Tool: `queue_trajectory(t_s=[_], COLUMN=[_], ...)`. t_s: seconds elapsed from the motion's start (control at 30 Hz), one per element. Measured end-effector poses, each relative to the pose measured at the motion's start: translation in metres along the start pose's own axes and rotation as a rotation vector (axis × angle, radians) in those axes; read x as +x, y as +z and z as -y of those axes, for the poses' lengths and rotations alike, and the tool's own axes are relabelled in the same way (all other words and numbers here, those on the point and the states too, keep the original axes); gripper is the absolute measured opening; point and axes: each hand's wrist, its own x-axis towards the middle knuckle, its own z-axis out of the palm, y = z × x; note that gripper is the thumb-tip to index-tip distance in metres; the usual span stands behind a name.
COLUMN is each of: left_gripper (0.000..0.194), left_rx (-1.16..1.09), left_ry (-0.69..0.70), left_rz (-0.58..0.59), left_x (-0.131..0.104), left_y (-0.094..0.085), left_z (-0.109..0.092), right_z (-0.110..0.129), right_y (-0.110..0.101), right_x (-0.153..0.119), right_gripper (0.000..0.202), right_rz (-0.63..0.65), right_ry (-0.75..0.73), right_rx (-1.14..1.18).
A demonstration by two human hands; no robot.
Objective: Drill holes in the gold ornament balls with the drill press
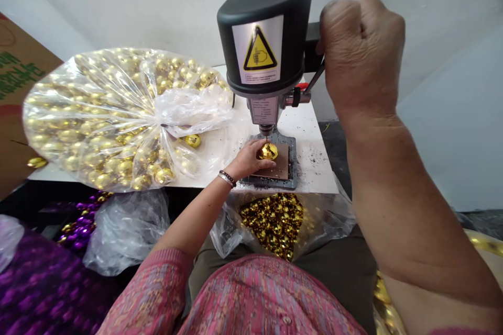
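A small bench drill press [264, 26] with a black motor cover and a warning label stands on the white table. My left hand [251, 159] grips a shiny gold faceted ball [268, 151] between thumb and fingers, on a brown board [281, 166] over the grey drill base [292, 159]. The thin drill bit points down at the top of the ball; whether it has entered cannot be made out. High on the right, my right hand [363, 55] is closed around the lever handle at the side of the drill press; the fingers hide the grip.
A large clear bag of gold balls [98, 120] covers the table's left side, with a loose gold ball [192, 140] beside its knot. An open bag of gold balls [273, 222] lies at my lap. Purple balls [51, 277] fill the lower left; a cardboard box [19, 89] stands behind.
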Motion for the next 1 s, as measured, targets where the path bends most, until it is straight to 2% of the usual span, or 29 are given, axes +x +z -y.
queue_trajectory(t_s=[0.27,0.43,0.53,0.6,0.73,0.9,1.0], left_gripper=[0.069,0.067,0.066,0.069,0.076,0.068,0.065], left_rx=[-0.049,-0.125,-0.152,-0.151,-0.141,-0.155,-0.154], left_ry=[-0.033,-0.042,-0.041,-0.059,-0.085,-0.062,-0.039], left_rz=[-0.051,-0.078,-0.092,-0.081,-0.056,-0.057,-0.077], left_x=[-0.005,-0.001,-0.002,-0.002,-0.003,-0.005,-0.006], left_y=[0.004,0.013,0.015,0.015,0.015,0.016,0.016], left_z=[0.001,0.001,0.000,-0.002,-0.003,-0.002,-0.001], right_z=[0.000,0.006,0.001,-0.008,-0.035,-0.056,-0.064], right_y=[-0.001,-0.001,-0.004,-0.007,-0.011,-0.009,-0.006], right_x=[-0.007,-0.016,-0.024,-0.032,-0.051,-0.069,-0.075], right_gripper=[0.039,0.050,0.053,0.048,0.029,0.019,0.017], right_rz=[-0.026,-0.062,-0.068,-0.055,-0.047,-0.101,-0.113], right_ry=[0.007,0.027,0.033,-0.059,-0.361,-0.548,-0.604], right_rx=[0.056,0.090,0.099,0.096,0.054,0.036,0.018])
